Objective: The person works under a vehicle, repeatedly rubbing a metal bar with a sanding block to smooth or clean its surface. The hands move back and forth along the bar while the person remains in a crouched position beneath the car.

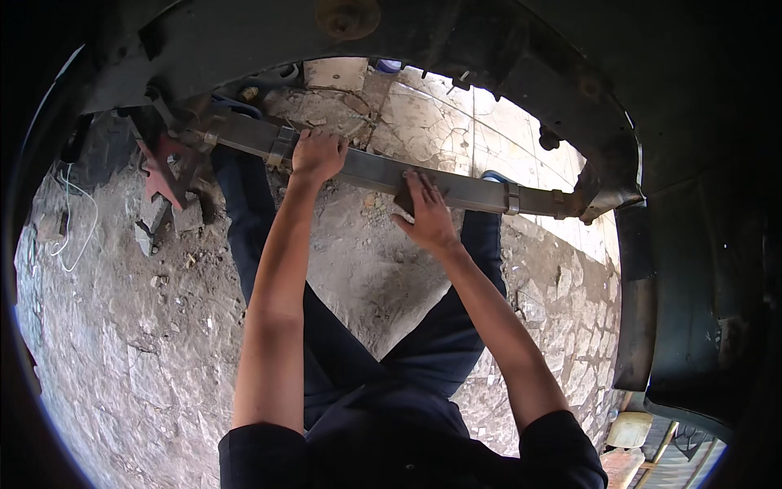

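Across the upper middle of the frame runs a long grey metal bar (375,170), and the left hand (320,155) has it, fingers curled right over the top! Further along, the right hand (429,216) lays half-stretched fingers on the bar, thumb apart; whether it grips the small dark block (404,199) there, I can't tell. Upper left, a reddish stand (165,173) sits near the bar's end.

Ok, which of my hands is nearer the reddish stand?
Left. Your left hand is on the metal bar, to the right of the reddish stand; your right hand is farther right along the bar.
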